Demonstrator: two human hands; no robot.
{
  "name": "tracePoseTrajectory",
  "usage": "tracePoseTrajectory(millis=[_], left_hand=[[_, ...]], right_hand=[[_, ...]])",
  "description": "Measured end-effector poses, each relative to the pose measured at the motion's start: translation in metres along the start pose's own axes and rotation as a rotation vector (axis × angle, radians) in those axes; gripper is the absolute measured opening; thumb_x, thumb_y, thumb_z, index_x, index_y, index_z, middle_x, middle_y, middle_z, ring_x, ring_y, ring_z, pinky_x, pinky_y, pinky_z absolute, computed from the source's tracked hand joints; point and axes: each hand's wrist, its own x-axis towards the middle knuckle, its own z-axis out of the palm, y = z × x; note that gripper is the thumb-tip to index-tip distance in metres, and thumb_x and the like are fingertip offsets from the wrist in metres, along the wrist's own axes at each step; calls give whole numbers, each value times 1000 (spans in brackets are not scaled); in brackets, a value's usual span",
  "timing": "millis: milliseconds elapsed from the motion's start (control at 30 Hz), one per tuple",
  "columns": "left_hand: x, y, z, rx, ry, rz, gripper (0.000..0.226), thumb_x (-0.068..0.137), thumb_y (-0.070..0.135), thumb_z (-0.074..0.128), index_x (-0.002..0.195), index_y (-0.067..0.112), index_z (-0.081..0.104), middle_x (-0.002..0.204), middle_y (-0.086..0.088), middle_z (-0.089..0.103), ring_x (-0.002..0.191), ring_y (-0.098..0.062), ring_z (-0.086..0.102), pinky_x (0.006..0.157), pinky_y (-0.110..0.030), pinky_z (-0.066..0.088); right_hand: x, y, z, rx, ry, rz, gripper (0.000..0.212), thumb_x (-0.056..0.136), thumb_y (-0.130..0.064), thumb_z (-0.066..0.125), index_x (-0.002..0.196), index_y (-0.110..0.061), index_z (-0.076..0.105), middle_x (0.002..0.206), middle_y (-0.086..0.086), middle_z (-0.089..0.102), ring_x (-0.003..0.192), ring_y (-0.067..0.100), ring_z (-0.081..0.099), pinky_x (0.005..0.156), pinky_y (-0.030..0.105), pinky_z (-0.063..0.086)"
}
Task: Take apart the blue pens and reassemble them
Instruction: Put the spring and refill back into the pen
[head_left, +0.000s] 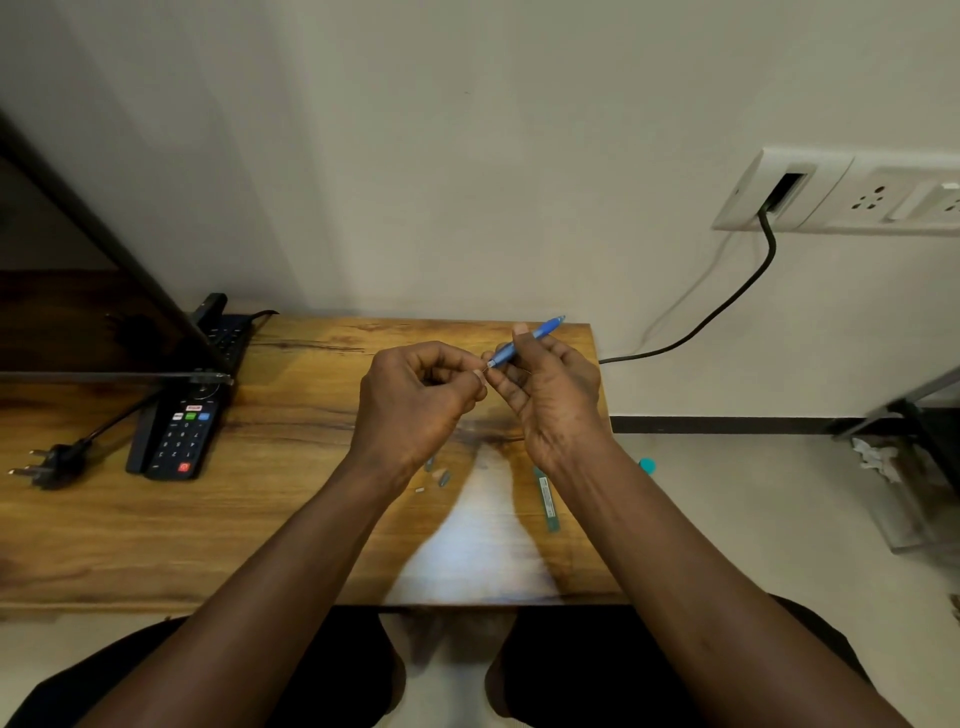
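Nearest the person, below both wrists, loose pen parts lie on the worktop (156, 545): 2 small grey-blue pieces (443, 478) and 1 tiny white piece (420, 489) just under the left wrist, and a long blue-green barrel (546, 500) with a printed label partly hidden under the right wrist. Above these, both hands are raised over the worktop, close together. The right hand (550, 395) grips the blue pen (524, 343) with thumb and curled fingers around its lower half, the pen slanting up and away to the right so that its far end clears the fingers. The left hand (415, 400) is curled, its thumb and forefinger pinched at the thin tip sticking out of the pen's lower end; what exactly sits between those fingertips is too small to tell. Well to the left of the left hand lie a black remote control (179, 436) and a black plug (47, 465). To the right of the right hand, off the worktop, a small teal disc (647, 465) lies on the floor. Farther off, beyond the right hand, a black cable (727, 306) runs up to a white wall socket panel (831, 192).
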Motion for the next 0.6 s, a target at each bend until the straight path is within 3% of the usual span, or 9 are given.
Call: tracePoseTrajectory(millis=[200,300,433,600], left_hand=[[1,-2,0,22,65,51,11,87,15,80,91,25,82,81,1,79,86,-21,79,84,-52,65],[0,-1,2,102,127,126,11,88,17,81,95,26,81,81,8,78,81,-7,77,81,-39,66],[-3,3,4,220,210,265,12,88,21,82,99,24,81,84,19,75,77,5,72,71,-18,60],[-3,4,4,254,215,333,15,88,22,83,102,24,81,82,17,76,76,2,73,70,-17,58]], right_hand=[[0,8,1,76,49,58,60,92,-7,74,143,7,46,93,22,72,69,24,76,60,33,63],[-1,11,4,128,69,94,71,89,-4,76,149,2,38,99,26,71,67,26,76,56,31,61],[-4,10,6,206,68,112,84,90,1,73,154,-22,23,99,23,69,63,23,74,55,32,61],[-4,13,4,178,36,156,73,90,-2,74,152,-5,36,104,22,68,74,24,74,58,30,61]])
